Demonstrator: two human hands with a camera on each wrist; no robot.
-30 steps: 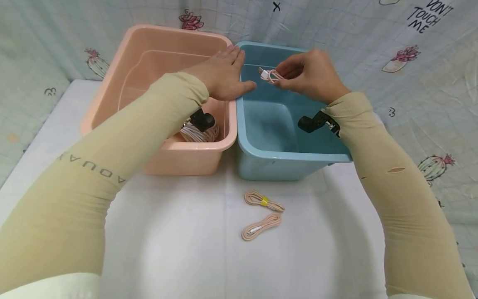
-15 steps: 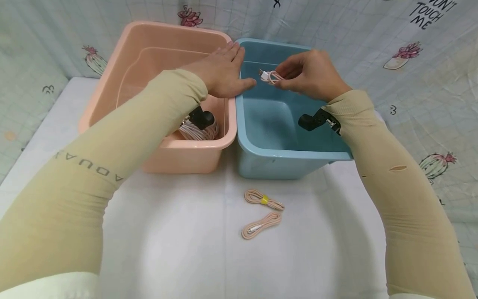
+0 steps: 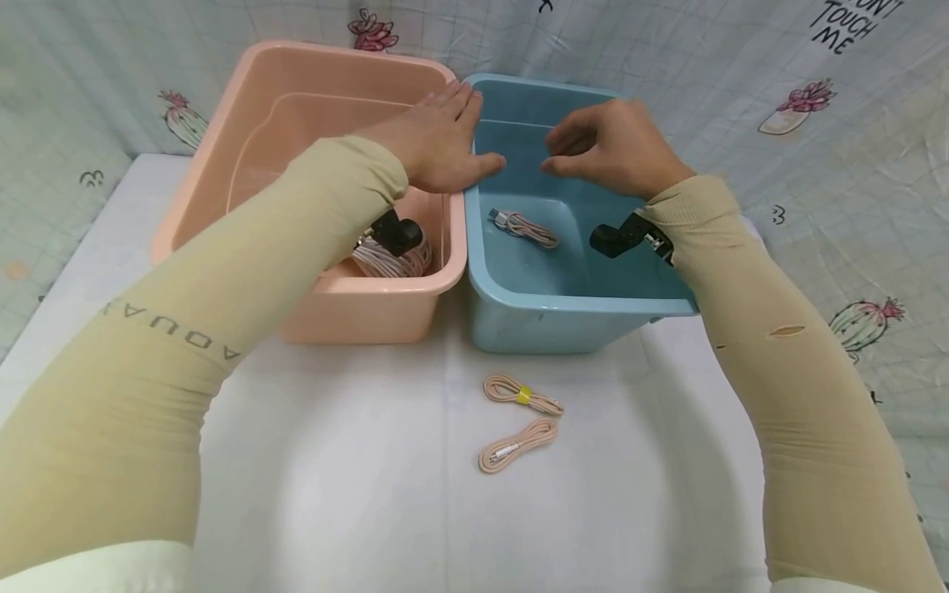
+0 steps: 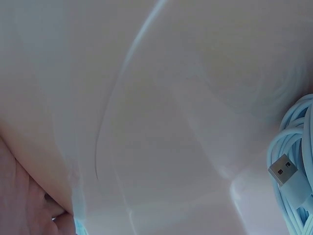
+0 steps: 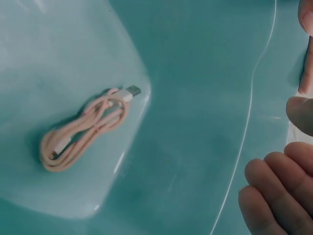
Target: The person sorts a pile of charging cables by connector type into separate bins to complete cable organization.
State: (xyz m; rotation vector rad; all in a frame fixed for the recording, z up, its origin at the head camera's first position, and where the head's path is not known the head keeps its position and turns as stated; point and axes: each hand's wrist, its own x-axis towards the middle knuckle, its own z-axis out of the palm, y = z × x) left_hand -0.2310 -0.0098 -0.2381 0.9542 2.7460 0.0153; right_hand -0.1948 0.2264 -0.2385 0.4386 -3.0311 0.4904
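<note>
A bundled pink USB cable [image 3: 523,228] lies on the floor of the blue bin [image 3: 586,305]; the right wrist view shows the same cable [image 5: 88,128] with its metal plug pointing up and right. My right hand [image 3: 611,152] hovers above it inside the bin, fingers loosely bent, with a gap between thumb and fingertips and nothing held. My left hand [image 3: 445,148] rests with spread, straight fingers on the touching rims of the blue bin and the pink bin [image 3: 371,286]. Inside the pink bin lies a coiled white cable [image 3: 396,257], partly hidden by the left wrist's camera.
On the white table [image 3: 356,478] before the bins lie two bundled pink cables, one with a yellow band [image 3: 523,395] and one with a white plug [image 3: 517,445]. A patterned cloth [image 3: 689,49] hangs behind the bins.
My right hand has let go of the pink USB cable, which has dropped from the fingers to the blue bin's floor. The left hand has stayed on the rims.
</note>
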